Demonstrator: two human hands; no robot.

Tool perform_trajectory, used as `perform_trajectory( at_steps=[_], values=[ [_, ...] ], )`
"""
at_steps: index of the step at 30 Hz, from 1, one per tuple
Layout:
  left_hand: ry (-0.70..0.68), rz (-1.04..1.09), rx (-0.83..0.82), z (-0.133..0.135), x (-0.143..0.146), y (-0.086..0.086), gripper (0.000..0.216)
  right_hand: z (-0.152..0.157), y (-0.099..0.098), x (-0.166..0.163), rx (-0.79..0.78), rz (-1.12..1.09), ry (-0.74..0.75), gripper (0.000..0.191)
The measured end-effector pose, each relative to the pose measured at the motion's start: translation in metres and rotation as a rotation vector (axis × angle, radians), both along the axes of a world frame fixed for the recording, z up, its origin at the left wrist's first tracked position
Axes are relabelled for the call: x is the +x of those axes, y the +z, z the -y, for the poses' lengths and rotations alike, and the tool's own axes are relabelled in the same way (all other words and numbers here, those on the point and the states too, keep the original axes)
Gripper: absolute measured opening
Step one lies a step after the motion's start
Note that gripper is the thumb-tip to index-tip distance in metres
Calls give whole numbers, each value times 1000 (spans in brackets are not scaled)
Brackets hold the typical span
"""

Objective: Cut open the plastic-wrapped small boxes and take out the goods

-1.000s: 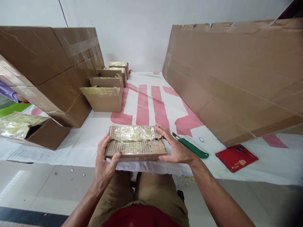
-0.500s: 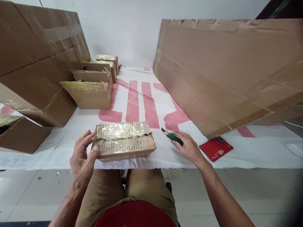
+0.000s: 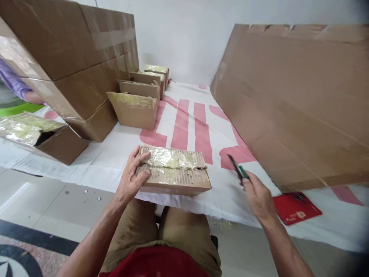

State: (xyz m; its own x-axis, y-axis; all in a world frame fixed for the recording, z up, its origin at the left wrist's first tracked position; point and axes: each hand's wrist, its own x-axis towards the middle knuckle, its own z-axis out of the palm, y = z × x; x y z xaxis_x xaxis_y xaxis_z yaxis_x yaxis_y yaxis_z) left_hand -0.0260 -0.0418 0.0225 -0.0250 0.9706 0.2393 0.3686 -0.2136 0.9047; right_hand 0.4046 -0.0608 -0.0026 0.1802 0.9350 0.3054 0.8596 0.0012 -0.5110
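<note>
A small cardboard box [image 3: 175, 181] lies at the table's front edge, directly before me. Its top is covered with shiny, yellowish tape, and a seam runs across between the torn-looking flaps. My left hand [image 3: 133, 173] grips the box's left end, with thumb and fingers over the top. In my right hand [image 3: 257, 194] is a utility knife [image 3: 240, 172] with a green handle, held off to the right of the box. Its dark blade points up and to the left, apart from the box.
Several opened cartons [image 3: 135, 111] stand in a row at the back left beside a wall of large boxes [image 3: 86, 73]. Another opened carton [image 3: 65, 144] is at far left, near a person's purple sleeve [image 3: 13, 79]. A large cardboard panel [image 3: 294, 104] and red phone [image 3: 296, 207] are on the right.
The view has turned left, bringing a person's sleeve into sight. My left fingers have come over the box's top. The knife has been lifted and tilted more upright in my right hand.
</note>
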Motion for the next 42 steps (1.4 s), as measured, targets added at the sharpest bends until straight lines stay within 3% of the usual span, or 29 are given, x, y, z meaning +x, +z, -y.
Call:
perform_trajectory(
  at_steps=[3,7,10,13,17,25,33,38,42],
  values=[
    [-17,46,-10,-1,2,-1,58,3,46,-26,60,-37,-3,41],
    [-18,94,9,-5,5,-5,63,-3,95,-94,231,184,457,33],
    [-12,120,1,-8,9,-7,67,-16,108,-147,372,416,752,32],
    [-19,126,-20,-11,11,-6,71,-30,109,-179,497,565,852,33],
    [-28,137,-26,-13,11,-7,71,-40,104,-180,522,636,882,39],
    [-5,152,89,-9,7,-16,62,-14,126,-164,254,632,791,31],
    [-6,76,35,-4,7,-9,58,-18,120,-196,247,759,818,26],
    [9,59,18,-5,6,-7,58,-9,125,-190,255,907,763,31],
    [21,73,15,-4,7,-7,60,-4,130,-185,224,839,774,25]
  ],
)
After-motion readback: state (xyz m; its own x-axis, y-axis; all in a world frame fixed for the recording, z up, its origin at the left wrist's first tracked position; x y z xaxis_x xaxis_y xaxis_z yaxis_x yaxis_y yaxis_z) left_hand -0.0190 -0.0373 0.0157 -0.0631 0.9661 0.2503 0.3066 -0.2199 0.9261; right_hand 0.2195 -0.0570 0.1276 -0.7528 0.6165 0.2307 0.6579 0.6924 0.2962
